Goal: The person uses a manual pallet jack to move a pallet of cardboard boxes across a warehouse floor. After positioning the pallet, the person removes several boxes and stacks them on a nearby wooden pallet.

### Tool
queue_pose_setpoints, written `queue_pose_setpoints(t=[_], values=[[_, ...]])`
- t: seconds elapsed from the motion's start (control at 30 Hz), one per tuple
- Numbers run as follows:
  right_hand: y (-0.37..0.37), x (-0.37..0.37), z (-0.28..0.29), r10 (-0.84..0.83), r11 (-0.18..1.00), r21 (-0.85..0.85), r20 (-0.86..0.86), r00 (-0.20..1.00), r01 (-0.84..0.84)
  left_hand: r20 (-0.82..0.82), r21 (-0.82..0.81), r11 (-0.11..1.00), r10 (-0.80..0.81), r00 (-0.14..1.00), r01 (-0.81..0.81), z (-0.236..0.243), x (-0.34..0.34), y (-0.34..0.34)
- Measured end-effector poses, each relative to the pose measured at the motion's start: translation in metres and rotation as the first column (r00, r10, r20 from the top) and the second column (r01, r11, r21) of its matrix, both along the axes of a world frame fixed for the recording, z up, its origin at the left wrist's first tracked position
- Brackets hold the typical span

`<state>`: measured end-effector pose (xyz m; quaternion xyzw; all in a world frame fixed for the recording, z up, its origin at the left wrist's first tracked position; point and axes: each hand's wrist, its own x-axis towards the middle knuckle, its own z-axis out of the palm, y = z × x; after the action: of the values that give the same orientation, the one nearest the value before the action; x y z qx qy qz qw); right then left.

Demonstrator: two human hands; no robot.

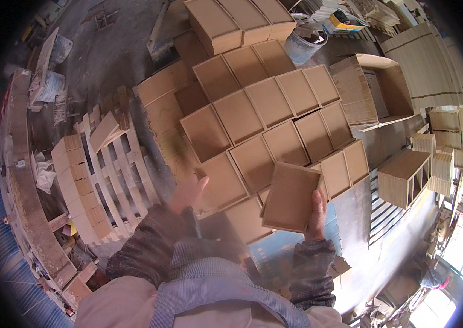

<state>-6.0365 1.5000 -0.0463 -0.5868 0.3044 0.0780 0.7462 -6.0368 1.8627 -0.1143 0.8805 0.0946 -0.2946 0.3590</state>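
My right hand (316, 217) grips the right edge of a shallow brown framed panel (292, 198), its thumb on the near face. The panel is tilted above rows of similar framed panels (265, 103), laid out in stacks in front of me. My left hand (188, 193), slightly blurred, is empty with its thumb apart, beside the left end of a framed panel (221, 180) in a near row. Whether it touches that panel I cannot tell. Under the near stacks, blue sheeting (269, 254) shows in part.
To the left, a slatted wooden pallet (119, 169) carries a row of brown blocks (75, 186). An open cardboard box (346, 90) and a bucket (303, 48) stand at the far right. A wooden frame unit (402, 172) sits on slats at right. Flat cardboard (160, 117) lies left of the stacks.
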Motion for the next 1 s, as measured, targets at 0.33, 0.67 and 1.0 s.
queue_pose_setpoints(t=[0.33, 0.67, 1.0], values=[[0.078, 0.012, 0.003, 0.232, 0.946, 0.211, 0.078, 0.969, -0.244, -0.175, -0.624, 0.730, 0.215, 0.961, -0.277, 0.077, -0.006, -0.063], [0.043, 0.119, -0.074, 0.506, 0.716, -0.556, -0.002, 0.863, -0.421, -0.467, -0.586, 0.572, 0.341, 0.816, -0.574, 0.056, -0.027, -0.012], [0.085, 0.122, -0.082, 0.730, 0.176, -0.910, -0.136, 0.670, -0.376, -0.511, -0.554, 0.535, 0.386, 0.768, -0.637, 0.057, -0.036, 0.005]])
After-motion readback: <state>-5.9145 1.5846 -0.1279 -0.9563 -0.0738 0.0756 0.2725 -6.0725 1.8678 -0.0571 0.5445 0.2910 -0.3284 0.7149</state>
